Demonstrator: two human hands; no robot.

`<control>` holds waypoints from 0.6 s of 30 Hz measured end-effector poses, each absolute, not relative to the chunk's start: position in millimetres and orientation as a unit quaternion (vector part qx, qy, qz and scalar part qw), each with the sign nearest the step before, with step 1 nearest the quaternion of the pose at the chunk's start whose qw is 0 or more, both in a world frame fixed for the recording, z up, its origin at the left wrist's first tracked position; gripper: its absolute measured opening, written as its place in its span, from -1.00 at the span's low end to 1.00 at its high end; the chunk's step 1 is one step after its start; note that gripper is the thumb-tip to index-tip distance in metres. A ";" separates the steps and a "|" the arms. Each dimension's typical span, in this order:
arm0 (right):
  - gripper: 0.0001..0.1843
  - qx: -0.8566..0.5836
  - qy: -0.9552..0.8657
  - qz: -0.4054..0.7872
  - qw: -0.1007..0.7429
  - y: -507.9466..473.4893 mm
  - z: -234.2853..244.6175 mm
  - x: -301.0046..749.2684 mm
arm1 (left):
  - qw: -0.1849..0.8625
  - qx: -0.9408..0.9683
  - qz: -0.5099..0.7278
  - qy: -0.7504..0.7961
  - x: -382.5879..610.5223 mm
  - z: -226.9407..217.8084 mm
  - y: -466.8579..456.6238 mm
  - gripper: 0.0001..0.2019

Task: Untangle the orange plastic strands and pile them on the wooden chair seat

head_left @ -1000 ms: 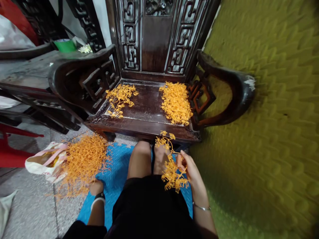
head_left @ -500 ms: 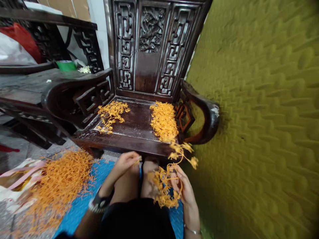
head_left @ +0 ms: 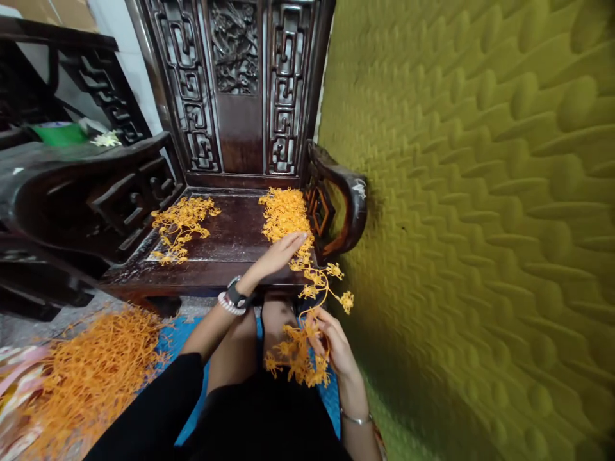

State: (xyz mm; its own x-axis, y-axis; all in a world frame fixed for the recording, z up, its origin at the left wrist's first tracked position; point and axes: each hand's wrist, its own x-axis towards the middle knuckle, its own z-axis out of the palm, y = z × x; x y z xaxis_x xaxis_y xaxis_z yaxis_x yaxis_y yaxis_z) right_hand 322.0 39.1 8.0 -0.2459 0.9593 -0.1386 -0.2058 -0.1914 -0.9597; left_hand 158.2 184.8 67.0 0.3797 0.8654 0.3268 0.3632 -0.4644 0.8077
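Note:
My left hand reaches over the chair's front edge, its fingers stretched out over the near end of a dense pile of orange flower-like plastic pieces. Its thumb side is partly hidden. Above my lap, my right hand is closed on a strand of orange plastic flowers. Part of the strand arches up in front of the seat, and a bunch of it hangs below the fingers. A looser cluster of orange flowers lies at the seat's left.
The dark carved wooden chair has a curved armrest beside the padded green wall. On the floor at left, a heap of thin orange stems lies by a blue mat. A green tape roll rests on a side table.
My left hand has moved forward and right, from above my knees to the pile on the seat. My right hand still holds the strand. The view has turned to the right.

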 end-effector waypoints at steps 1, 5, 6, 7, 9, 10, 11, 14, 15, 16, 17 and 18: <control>-0.74 -0.416 -0.460 0.649 0.440 40.2 8.1 322.0 | 0.353 0.774 0.379 0.363 152.7 68.3 168.6 -0.64; -0.70 -0.429 -0.518 0.620 0.405 47.6 8.8 316.8 | 0.401 0.782 0.398 0.265 134.2 65.6 112.8 -0.41; -0.69 -0.431 -0.541 0.602 0.398 49.7 9.1 313.9 | 0.380 0.779 0.407 0.288 131.8 62.6 104.0 -0.42; -0.69 -0.430 -0.568 0.582 0.392 51.8 9.4 310.3 | 0.361 0.774 0.414 0.315 130.0 58.9 97.4 -0.49; -0.71 -0.431 -0.618 0.533 0.385 55.6 10.3 301.4 | 0.343 0.760 0.425 0.353 127.2 50.5 89.7 -0.66; -0.71 -0.435 -0.635 0.504 0.392 57.3 10.9 296.3 | 0.342 0.753 0.428 0.364 125.5 46.5 87.5 -0.72; -0.69 -0.442 -0.642 0.475 0.408 58.8 11.5 291.1 | 0.341 0.748 0.430 0.374 123.6 42.9 85.7 -0.75; -0.66 -0.456 -0.601 0.452 0.476 61.6 14.7 276.2 | 0.334 0.741 0.421 0.402 116.2 36.9 79.1 -0.76; -0.68 -0.452 -0.577 0.471 0.490 61.9 16.4 271.9 | 0.331 0.742 0.414 0.410 113.8 36.2 76.1 -0.75; -0.70 -0.446 -0.552 0.499 0.497 61.9 18.3 267.9 | 0.325 0.743 0.410 0.417 111.7 35.9 72.7 -0.72; -0.70 -0.436 -0.530 0.530 0.499 61.6 20.5 264.3 | 0.316 0.743 0.410 0.424 109.9 35.6 69.3 -0.67; -0.69 -0.424 -0.510 0.558 0.498 61.1 23.0 260.8 | 0.299 0.741 0.417 0.433 108.5 35.1 66.0 -0.63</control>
State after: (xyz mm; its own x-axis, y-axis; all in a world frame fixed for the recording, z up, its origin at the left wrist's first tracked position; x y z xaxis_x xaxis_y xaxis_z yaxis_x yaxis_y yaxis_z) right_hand 260.8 61.1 23.0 -0.1440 0.9890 0.0346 -0.1233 0.0167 -0.9922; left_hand 108.5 66.0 35.1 0.2777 0.8910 0.3591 0.3931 -0.4465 0.8038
